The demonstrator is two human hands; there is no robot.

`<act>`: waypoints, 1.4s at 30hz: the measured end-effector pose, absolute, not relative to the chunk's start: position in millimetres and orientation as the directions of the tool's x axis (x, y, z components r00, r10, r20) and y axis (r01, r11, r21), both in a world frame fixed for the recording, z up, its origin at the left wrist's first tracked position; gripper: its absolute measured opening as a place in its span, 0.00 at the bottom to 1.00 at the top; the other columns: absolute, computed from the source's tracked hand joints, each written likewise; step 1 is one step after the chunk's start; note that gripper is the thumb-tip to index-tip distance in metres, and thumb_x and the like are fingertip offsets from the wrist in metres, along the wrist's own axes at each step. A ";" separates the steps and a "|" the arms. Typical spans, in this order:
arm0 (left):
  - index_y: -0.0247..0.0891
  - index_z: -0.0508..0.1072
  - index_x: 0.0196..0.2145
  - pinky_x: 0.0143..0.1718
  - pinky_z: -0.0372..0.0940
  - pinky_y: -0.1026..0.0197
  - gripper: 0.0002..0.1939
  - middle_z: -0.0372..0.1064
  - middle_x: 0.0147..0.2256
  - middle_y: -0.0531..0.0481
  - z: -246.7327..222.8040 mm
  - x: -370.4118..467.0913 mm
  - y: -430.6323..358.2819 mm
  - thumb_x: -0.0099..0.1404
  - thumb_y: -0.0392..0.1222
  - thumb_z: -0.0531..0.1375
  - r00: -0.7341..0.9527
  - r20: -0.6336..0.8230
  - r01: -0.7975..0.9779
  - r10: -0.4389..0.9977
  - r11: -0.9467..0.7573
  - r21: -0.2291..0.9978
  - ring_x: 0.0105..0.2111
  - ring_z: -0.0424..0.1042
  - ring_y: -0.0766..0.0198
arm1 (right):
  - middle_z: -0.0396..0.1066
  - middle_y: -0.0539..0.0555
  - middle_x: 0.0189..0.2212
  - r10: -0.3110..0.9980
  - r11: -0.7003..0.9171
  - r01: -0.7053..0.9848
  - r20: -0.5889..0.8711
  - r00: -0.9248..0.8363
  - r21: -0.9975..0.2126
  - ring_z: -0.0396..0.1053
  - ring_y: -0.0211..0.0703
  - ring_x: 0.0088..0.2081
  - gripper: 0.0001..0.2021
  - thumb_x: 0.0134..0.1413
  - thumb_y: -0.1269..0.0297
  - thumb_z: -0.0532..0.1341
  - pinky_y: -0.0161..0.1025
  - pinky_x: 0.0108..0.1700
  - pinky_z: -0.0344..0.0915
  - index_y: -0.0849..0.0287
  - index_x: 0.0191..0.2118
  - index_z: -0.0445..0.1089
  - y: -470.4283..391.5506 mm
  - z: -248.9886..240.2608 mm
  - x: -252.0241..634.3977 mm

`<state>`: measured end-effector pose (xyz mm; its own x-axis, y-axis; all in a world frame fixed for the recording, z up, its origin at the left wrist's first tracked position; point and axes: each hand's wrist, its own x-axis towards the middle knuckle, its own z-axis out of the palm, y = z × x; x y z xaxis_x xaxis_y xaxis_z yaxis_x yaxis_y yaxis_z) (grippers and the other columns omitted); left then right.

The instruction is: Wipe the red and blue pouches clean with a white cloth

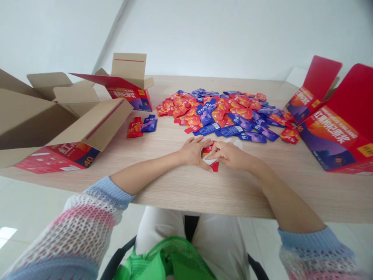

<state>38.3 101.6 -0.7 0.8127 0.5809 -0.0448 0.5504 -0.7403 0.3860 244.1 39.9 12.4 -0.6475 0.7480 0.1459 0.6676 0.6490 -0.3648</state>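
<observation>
A red sachet [215, 167] lies flat on the table in front of me, partly covered by both hands. My left hand [194, 152] rests on its left side with the fingers spread. Bent over its right side, my right hand [230, 154] holds a white tissue [237, 143] pressed against the sachet. Behind the hands is a wide pile of red sachets [223, 104] and blue sachets [246, 121]. To the left lie a separate red sachet [135, 128] and a blue sachet [149, 123], side by side.
An open carton [72, 153] stands at the near left, with another open carton [136, 97] behind it. Two more red cartons [335, 136] are at the right. The wooden table's front edge [201, 212] runs just above my lap.
</observation>
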 end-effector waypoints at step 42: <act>0.50 0.58 0.65 0.64 0.31 0.33 0.54 0.50 0.67 0.47 -10.2 28.5 109.2 0.43 0.68 0.68 0.824 0.066 0.496 0.563 -0.772 0.397 0.67 0.43 0.41 | 0.66 0.56 0.38 0.767 0.642 0.731 0.203 -0.609 -0.229 0.64 0.47 0.43 0.15 0.57 0.73 0.58 0.43 0.45 0.63 0.52 0.45 0.78 35.4 8.4 217.5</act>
